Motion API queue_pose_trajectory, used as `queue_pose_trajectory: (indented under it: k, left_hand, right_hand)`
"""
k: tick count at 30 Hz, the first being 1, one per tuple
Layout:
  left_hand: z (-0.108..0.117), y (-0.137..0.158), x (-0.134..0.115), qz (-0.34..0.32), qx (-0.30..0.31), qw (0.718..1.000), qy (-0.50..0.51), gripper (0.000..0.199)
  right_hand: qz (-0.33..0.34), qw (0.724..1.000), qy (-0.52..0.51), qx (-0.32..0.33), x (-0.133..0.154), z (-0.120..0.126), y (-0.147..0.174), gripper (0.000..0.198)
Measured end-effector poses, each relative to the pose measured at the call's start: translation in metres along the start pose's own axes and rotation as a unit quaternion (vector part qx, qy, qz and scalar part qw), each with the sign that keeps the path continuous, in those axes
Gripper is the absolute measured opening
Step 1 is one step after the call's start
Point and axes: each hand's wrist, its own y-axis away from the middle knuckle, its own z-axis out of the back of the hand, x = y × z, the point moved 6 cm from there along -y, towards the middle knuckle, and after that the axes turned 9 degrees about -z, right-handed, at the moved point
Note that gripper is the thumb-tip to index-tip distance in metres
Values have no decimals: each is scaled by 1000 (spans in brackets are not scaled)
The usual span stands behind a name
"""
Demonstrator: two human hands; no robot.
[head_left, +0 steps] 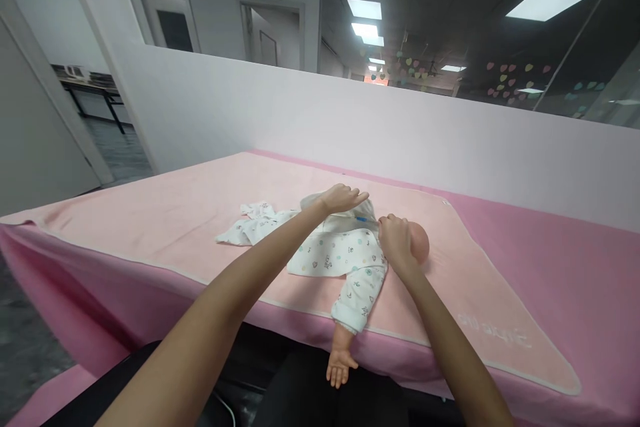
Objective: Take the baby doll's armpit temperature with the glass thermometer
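Note:
A baby doll [419,243] lies on its back on a pink blanket [200,193], its head to the right. It wears a white printed baby shirt [325,252], with a blue mark near the collar. My left hand [345,198] is above the doll's chest, closed on the far front part of the shirt; the fingertips are hard to see. At the neck, my right hand [396,240] has its fingers curled at the shirt's collar and partly covers the doll's head. The near sleeve [357,297] points toward me, and the doll's bare hand [341,367] hangs past the table edge.
Beneath the blanket, a darker pink cover [575,247] drapes over the table edge. A white low wall [300,113] with glass above it runs along the far side. At the far left, a doorway shows a dark table [95,88].

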Motion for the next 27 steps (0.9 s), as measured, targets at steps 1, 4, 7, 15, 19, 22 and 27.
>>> queue_pose_trajectory:
  k: [1, 4, 7, 15, 19, 22, 27]
  left_hand:
    - [0, 1, -1, -4, 6, 1000, -8, 25]
    - [0, 4, -6, -19, 20, 999, -32, 27]
    - [-2, 6, -12, -45, 24, 997, -61, 27]
    - [-6, 13, -27, -159, -26, 963, -214, 25]
    - [-7, 22, -32, -191, -15, 953, -233, 26]
    - [-6, 37, -26, -177, 5, 955, -237, 26]
    - [4, 75, 4, -125, 54, 958, -254, 51]
  right_hand:
    - [-11, 1000, 7, 27, 4, -12, -8, 27]
    - [-37, 995, -14, 86, 16, -39, -23, 17]
    - [-37, 994, -28, 103, 23, -51, -29, 22]
    - [-26, 993, -12, 118, 19, -34, -31, 21]
    - [-10, 995, -4, 100, 20, -12, -34, 22]
    - [29, 991, -12, 131, 22, -5, -32, 22]
    - [59, 989, -62, 118, 7, 1, -20, 20]
